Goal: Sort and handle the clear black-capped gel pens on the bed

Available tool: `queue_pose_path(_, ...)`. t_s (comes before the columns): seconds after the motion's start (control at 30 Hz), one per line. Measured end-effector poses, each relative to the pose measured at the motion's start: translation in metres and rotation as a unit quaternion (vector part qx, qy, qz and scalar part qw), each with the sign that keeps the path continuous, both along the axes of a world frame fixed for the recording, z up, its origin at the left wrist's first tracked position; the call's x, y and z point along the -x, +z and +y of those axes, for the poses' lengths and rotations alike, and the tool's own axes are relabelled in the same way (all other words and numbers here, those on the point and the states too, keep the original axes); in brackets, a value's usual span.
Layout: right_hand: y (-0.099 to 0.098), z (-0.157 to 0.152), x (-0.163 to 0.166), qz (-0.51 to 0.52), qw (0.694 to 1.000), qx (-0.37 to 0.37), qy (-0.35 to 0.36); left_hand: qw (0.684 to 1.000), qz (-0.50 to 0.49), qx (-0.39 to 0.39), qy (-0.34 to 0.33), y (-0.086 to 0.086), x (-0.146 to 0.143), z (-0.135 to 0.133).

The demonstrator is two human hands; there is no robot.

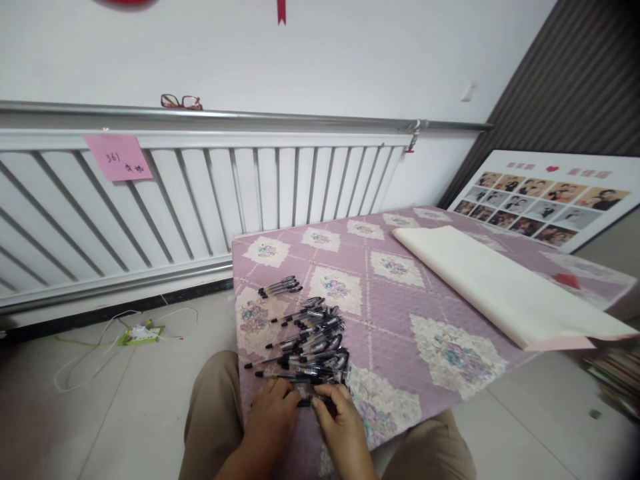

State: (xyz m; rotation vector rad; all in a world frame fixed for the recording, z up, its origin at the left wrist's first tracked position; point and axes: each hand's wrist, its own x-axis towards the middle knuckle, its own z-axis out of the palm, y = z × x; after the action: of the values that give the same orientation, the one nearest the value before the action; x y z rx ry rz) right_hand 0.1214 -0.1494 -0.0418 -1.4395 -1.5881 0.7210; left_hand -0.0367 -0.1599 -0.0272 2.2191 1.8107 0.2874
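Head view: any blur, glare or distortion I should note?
Head view: radiator slats splay toward the left, suggesting wide-angle distortion; the stacked items at the right edge look smeared and dim. The pens are distinguishable, their lettering unreadable. Light looks fairly even, without strong glare on the patterned cloth.

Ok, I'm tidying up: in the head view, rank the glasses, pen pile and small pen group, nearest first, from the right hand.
1. Pen pile: just beyond, slightly left.
2. Small pen group: left, farther up the table.
3. Glasses: far left, on the pipe.
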Motion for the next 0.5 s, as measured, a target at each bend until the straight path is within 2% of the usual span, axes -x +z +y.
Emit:
queue_pose_path(0.3,-0.0024,0.0006,-0.0025,-0.013,0.999,-0.013,0.038,0.999,-0.034,-0.009,0.006,-0.0034,0.0011,-0.0015)
queue_pose_path(0.5,-0.0091,-0.0012,-0.0035,-0.021,0.999,-0.033,0.007,0.999,-0.036,-0.006,0.019,-0.0035,0.0023,-0.0004)
